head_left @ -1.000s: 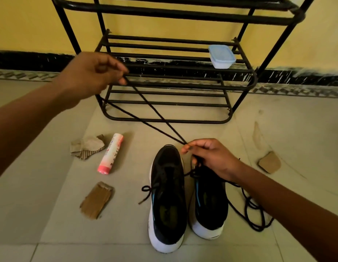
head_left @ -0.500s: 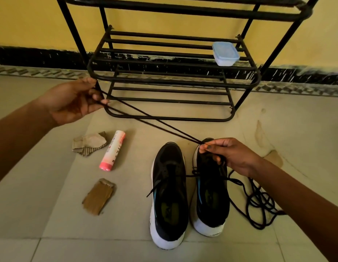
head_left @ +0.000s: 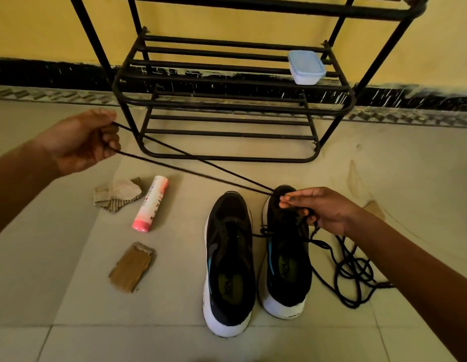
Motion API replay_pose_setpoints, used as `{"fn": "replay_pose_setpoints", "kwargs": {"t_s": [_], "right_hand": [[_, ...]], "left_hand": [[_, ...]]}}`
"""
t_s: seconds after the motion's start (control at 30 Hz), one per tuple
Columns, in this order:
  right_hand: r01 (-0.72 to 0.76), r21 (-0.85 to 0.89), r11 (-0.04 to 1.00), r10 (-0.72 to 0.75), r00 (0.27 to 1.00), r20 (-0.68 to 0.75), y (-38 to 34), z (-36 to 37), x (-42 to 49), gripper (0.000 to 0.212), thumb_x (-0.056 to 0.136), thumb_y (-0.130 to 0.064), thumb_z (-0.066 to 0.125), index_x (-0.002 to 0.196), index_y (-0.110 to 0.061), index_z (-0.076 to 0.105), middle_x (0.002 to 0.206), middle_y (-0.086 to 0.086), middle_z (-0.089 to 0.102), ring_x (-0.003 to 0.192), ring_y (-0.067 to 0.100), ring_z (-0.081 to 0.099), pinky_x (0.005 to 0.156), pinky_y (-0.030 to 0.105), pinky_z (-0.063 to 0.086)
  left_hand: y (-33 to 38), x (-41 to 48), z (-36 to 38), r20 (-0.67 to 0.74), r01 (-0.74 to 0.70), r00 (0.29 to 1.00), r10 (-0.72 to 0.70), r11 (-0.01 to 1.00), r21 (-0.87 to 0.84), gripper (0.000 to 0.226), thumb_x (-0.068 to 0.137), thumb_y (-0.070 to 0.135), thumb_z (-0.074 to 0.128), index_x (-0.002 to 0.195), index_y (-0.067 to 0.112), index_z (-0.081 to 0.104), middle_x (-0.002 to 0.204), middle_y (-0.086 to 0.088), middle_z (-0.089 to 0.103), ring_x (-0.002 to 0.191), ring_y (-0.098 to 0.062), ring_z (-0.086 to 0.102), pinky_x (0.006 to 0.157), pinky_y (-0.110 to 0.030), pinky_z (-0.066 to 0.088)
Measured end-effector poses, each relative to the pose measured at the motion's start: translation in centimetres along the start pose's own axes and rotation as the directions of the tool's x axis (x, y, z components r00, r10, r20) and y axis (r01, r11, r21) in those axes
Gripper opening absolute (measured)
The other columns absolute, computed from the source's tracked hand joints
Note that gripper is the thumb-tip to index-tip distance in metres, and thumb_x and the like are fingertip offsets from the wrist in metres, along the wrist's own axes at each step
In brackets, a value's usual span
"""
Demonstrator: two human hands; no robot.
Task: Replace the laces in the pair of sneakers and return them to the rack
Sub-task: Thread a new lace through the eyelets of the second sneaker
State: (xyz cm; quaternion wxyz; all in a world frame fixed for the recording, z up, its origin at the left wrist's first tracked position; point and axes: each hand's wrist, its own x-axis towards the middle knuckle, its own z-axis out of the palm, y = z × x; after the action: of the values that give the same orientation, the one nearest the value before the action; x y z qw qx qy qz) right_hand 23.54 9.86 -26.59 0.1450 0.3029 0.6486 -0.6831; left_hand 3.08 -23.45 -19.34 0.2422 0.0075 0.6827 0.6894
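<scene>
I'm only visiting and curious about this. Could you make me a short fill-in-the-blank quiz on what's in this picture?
1. The lace stretched between the left hand and the right hand is ____ in colour.
2. The plastic container sits on the ____.
3. The tube lying on the floor has a ____ cap.
Missing words: black; rack; pink.

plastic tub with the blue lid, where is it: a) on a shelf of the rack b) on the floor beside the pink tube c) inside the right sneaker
a: the tub sits on the bars of a shelf of the rack, near the shelf's right end.
</scene>
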Motion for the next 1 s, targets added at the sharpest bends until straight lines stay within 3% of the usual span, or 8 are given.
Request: {"fn": "replay_pose_setpoints", "kwargs": {"t_s": [0.07, 0.23, 0.4, 0.57, 0.7, 0.87, 0.93, 1.0], "right_hand": [[0.009, -0.007, 1.000, -0.009, 1.000, 0.002, -0.2, 0.0, 0.0, 0.030, 0.064, -0.021, 0.069, 0.091, -0.008, 0.070, 0.084, 0.003, 0.073, 0.045, 0.001, 0.040, 0.039, 0.011, 0.027], [0.004, -0.035, 0.999, -0.005, 1.000, -0.029, -0.3, -0.3, 0.1, 0.025, 0.071, -0.018, 0.069, 0.093, -0.007, 0.070, 0.085, 0.006, 0.073, 0.046, 0.001, 0.039, 0.038, 0.011, 0.027], [-0.017, -0.006, 1.000, 0.016, 0.992, -0.128, 0.2, -1.5, 0.2, 0.010, 0.082, -0.010, 0.066, 0.091, -0.008, 0.069, 0.082, 0.006, 0.071, 0.044, 0.000, 0.038, 0.036, 0.010, 0.026], [-0.023, -0.056, 0.998, 0.014, 0.987, -0.159, 0.5, -2.1, 0.3, 0.011, 0.083, -0.012, 0.066, 0.093, -0.009, 0.070, 0.079, 0.004, 0.071, 0.043, 0.001, 0.039, 0.035, 0.010, 0.026], [-0.017, -0.135, 0.991, -0.007, 0.984, -0.178, 0.7, -2.6, 0.3, 0.009, 0.082, -0.010, 0.068, 0.090, -0.008, 0.071, 0.077, 0.007, 0.071, 0.041, 0.002, 0.038, 0.034, 0.011, 0.027], [0.013, -0.233, 0.972, -0.060, 0.979, -0.195, 1.0, -3.4, -0.1, 0.006, 0.079, -0.011, 0.071, 0.084, -0.008, 0.072, 0.072, 0.006, 0.071, 0.042, 0.004, 0.038, 0.036, 0.012, 0.027], [0.027, -0.250, 0.968, -0.078, 0.977, -0.199, 1.0, -3.7, -0.2, 0.008, 0.079, -0.011, 0.071, 0.085, -0.007, 0.072, 0.071, 0.007, 0.070, 0.044, 0.005, 0.039, 0.036, 0.013, 0.026], [0.033, -0.255, 0.966, -0.089, 0.974, -0.211, 1.1, -4.1, -0.3, 0.008, 0.078, -0.011, 0.071, 0.084, -0.006, 0.072, 0.071, 0.007, 0.069, 0.046, 0.006, 0.039, 0.036, 0.013, 0.026]], "left_hand": [[-0.4, 0.1, 0.1, -0.033, -0.083, 0.994, 0.102, 0.927, 0.365, 0.018, 0.095, 0.012, 0.049, 0.082, 0.024, 0.047, 0.065, 0.002, 0.046, 0.058, -0.011, 0.040, 0.058, -0.024, 0.040], [-2.3, 0.5, -0.5, 0.140, -0.205, 0.928, 0.346, 0.161, 0.965, 0.018, 0.088, 0.018, 0.061, 0.100, 0.010, 0.049, 0.072, -0.010, 0.059, 0.065, -0.022, 0.051, 0.058, -0.031, 0.036], [-1.7, 0.1, -0.1, -0.104, -0.070, 0.992, 0.068, 0.998, -0.010, 0.019, 0.095, 0.013, 0.049, 0.078, 0.020, 0.048, 0.073, 0.002, 0.054, 0.071, -0.010, 0.058, 0.079, -0.033, 0.054], [-1.8, 0.5, -0.5, -0.122, -0.079, 0.988, 0.097, 0.986, 0.145, 0.024, 0.097, 0.011, 0.044, 0.077, 0.024, 0.045, 0.064, 0.004, 0.046, 0.059, -0.010, 0.038, 0.053, -0.021, 0.044], [-3.7, 0.6, -0.8, 0.013, -0.182, 0.941, 0.337, 0.475, 0.861, 0.008, 0.094, 0.015, 0.053, 0.099, 0.015, 0.047, 0.078, -0.006, 0.056, 0.068, -0.022, 0.049, 0.061, -0.031, 0.036], [-4.2, 0.1, -2.1, 0.204, -0.236, 0.924, 0.323, 0.061, 0.970, 0.013, 0.091, 0.024, 0.056, 0.098, 0.014, 0.052, 0.079, -0.009, 0.062, 0.068, -0.023, 0.052, 0.063, -0.031, 0.039], [-4.2, -0.1, -2.1, 0.223, -0.244, 0.928, 0.298, 0.032, 0.969, 0.014, 0.087, 0.027, 0.060, 0.091, 0.015, 0.054, 0.077, -0.009, 0.062, 0.064, -0.020, 0.050, 0.057, -0.029, 0.037], [-4.1, -0.1, -1.9, 0.113, -0.222, 0.945, 0.306, 0.348, 0.911, 0.011, 0.085, 0.021, 0.063, 0.085, 0.016, 0.053, 0.076, -0.007, 0.061, 0.065, -0.019, 0.053, 0.056, -0.028, 0.040]]}}
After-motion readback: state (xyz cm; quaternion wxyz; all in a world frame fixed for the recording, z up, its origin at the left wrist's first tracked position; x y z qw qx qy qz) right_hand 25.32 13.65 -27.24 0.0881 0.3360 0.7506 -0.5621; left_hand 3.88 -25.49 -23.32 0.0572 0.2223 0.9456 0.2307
